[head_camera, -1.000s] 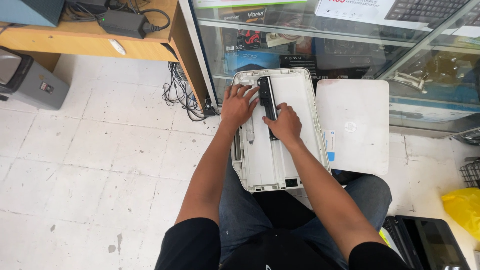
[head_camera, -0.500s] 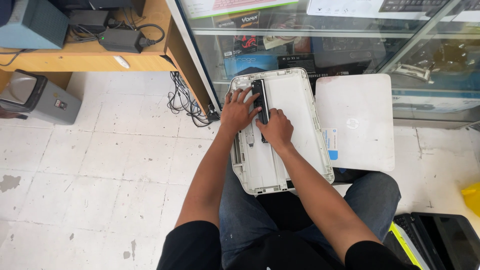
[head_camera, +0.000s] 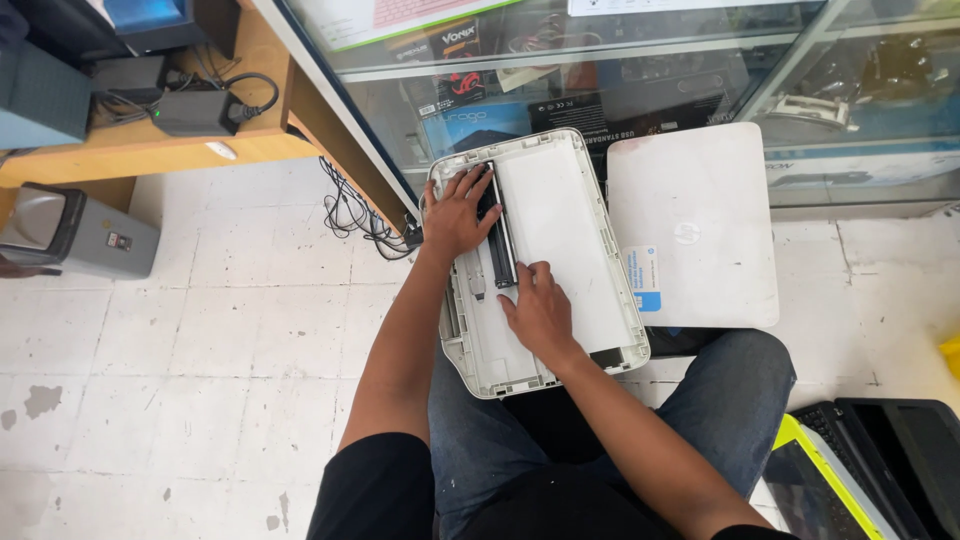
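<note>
A white scanner housing (head_camera: 575, 215) rests on my lap, open and facing up. A long black scanner bar (head_camera: 499, 240) lies lengthwise in its left half. My left hand (head_camera: 455, 215) grips the far end of the bar, fingers spread across it. Closer to me, my right hand (head_camera: 540, 315) has its fingertips on the bar's near end and its palm over the white bed. A grey strip (head_camera: 476, 285) runs beside the bar on the left.
A white printer lid (head_camera: 700, 230) lies to the right against a glass display cabinet (head_camera: 640, 80). Tangled cables (head_camera: 350, 215) hang by the wooden shelf (head_camera: 150, 150). A grey box (head_camera: 70, 235) stands at the left. A black laptop (head_camera: 880, 460) sits at lower right.
The black bar, held tilted above the housing a second ago, now lies flat along the left side. My right hand has slid toward me along it.
</note>
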